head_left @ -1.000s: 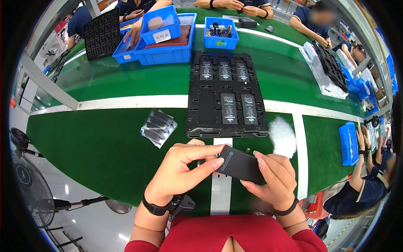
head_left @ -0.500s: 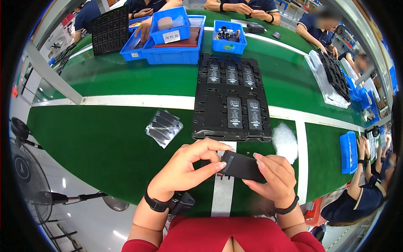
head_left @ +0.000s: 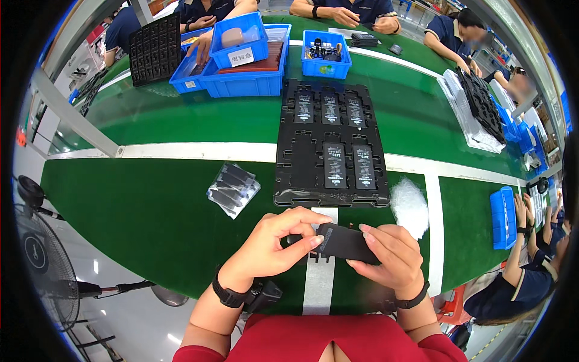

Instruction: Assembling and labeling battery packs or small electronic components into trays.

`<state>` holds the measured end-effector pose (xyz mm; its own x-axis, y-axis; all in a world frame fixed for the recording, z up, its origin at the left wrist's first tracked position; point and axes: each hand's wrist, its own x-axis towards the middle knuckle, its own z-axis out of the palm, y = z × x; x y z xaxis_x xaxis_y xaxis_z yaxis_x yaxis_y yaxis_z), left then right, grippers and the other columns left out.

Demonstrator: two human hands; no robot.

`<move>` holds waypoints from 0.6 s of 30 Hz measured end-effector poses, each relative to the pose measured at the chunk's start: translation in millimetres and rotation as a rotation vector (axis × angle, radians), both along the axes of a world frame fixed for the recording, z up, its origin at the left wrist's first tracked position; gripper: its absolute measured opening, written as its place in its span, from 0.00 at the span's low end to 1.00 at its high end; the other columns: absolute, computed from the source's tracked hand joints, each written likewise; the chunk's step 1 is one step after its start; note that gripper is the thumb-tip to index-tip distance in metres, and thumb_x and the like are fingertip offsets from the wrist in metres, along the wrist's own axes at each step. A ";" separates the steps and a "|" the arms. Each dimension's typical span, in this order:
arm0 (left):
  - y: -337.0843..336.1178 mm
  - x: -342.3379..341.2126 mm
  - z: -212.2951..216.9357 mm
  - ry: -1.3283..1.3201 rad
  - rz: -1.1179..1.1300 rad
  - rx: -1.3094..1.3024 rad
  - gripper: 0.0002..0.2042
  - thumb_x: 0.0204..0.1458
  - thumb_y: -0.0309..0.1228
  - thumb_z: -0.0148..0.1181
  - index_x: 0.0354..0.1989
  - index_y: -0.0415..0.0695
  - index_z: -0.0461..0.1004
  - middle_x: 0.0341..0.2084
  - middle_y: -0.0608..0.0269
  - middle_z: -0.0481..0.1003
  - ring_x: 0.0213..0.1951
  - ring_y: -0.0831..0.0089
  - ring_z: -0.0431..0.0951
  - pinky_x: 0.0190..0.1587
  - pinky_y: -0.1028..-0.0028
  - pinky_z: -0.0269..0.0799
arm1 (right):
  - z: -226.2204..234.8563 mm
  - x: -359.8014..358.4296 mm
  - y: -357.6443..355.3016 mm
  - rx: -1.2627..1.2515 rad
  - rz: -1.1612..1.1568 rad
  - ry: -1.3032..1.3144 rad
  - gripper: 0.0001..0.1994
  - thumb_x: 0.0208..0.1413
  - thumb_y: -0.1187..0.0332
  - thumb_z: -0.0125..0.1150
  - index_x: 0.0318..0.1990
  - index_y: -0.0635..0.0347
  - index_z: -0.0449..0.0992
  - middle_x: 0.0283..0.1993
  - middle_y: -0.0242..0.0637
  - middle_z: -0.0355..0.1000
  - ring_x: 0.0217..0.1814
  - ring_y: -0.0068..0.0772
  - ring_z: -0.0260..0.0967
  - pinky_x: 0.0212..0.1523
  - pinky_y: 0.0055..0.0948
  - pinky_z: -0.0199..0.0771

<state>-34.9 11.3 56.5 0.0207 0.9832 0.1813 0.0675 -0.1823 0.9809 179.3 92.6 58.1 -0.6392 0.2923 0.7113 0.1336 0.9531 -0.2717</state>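
A flat black phone battery (head_left: 347, 243) is held between my two hands, just in front of the tray. My left hand (head_left: 271, 244) pinches its left end between thumb and fingers, near faint printing. My right hand (head_left: 392, 256) grips the right end, thumb below and fingers over the top edge. Small dark tabs hang below the battery's left end. Beyond my hands lies a black moulded tray (head_left: 303, 169) with several batteries (head_left: 334, 165) set in its slots, printed side up. Some slots at its left hold none.
Clear bags with dark strips (head_left: 233, 189) lie left of the tray, and crumpled clear film (head_left: 409, 208) lies right. Stacked blue bins (head_left: 247, 82) and a blue box of small parts (head_left: 326, 55) stand farther back. Co-workers sit around the green table (head_left: 151, 205).
My hands keep their hold on the battery, which has turned very slightly. The whole view has shifted a little, and a co-worker's hands across the table have moved apart.
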 end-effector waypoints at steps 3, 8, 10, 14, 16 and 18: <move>0.6 0.8 1.5 0.066 0.059 0.054 0.13 0.49 0.21 0.55 0.45 0.40 0.71 0.16 0.65 0.73 0.22 0.82 0.71 0.33 0.79 0.65 | 0.2 -1.2 1.9 -0.036 0.000 0.001 0.21 0.32 0.72 0.72 0.38 0.68 0.73 0.39 0.45 0.74 0.32 0.37 0.70 0.31 0.27 0.73; 1.4 2.0 -3.9 0.005 0.101 -0.152 0.06 0.51 0.24 0.55 0.37 0.40 0.72 0.14 0.66 0.73 0.19 0.87 0.66 0.26 0.82 0.61 | -4.7 -3.7 0.0 -0.077 0.021 0.000 0.21 0.32 0.72 0.72 0.38 0.67 0.73 0.39 0.44 0.74 0.32 0.37 0.71 0.32 0.28 0.73; 0.1 1.2 0.4 0.024 0.100 -0.173 0.05 0.51 0.23 0.55 0.35 0.39 0.72 0.18 0.66 0.75 0.22 0.86 0.69 0.27 0.82 0.63 | -4.8 -4.6 -0.1 -0.067 0.036 -0.011 0.21 0.32 0.72 0.71 0.38 0.67 0.73 0.39 0.44 0.73 0.31 0.37 0.71 0.32 0.28 0.73; 1.3 1.0 0.3 0.128 0.120 -0.101 0.02 0.50 0.22 0.55 0.31 0.37 0.72 0.20 0.64 0.77 0.23 0.86 0.71 0.27 0.83 0.64 | -6.1 -5.5 -0.7 -0.065 0.047 -0.015 0.20 0.32 0.72 0.71 0.37 0.68 0.73 0.39 0.44 0.73 0.31 0.36 0.71 0.32 0.27 0.74; 2.4 0.9 1.4 0.148 0.114 -0.081 0.02 0.50 0.22 0.55 0.31 0.38 0.72 0.19 0.64 0.77 0.22 0.86 0.71 0.27 0.83 0.64 | -7.0 -5.9 -0.1 -0.068 0.055 -0.019 0.20 0.32 0.72 0.71 0.37 0.68 0.73 0.39 0.44 0.73 0.31 0.36 0.71 0.32 0.27 0.74; 3.7 1.4 1.6 0.168 0.107 -0.059 0.01 0.50 0.21 0.55 0.30 0.38 0.72 0.18 0.63 0.76 0.21 0.86 0.71 0.26 0.83 0.64 | -8.8 -5.2 0.4 -0.070 0.052 -0.018 0.20 0.32 0.72 0.71 0.37 0.68 0.73 0.39 0.44 0.73 0.31 0.36 0.71 0.32 0.27 0.74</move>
<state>-33.5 15.0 58.1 -0.0597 0.9902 0.1263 0.2474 -0.1079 0.9629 174.0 92.9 49.2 -0.6676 0.3071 0.6782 0.0896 0.9375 -0.3362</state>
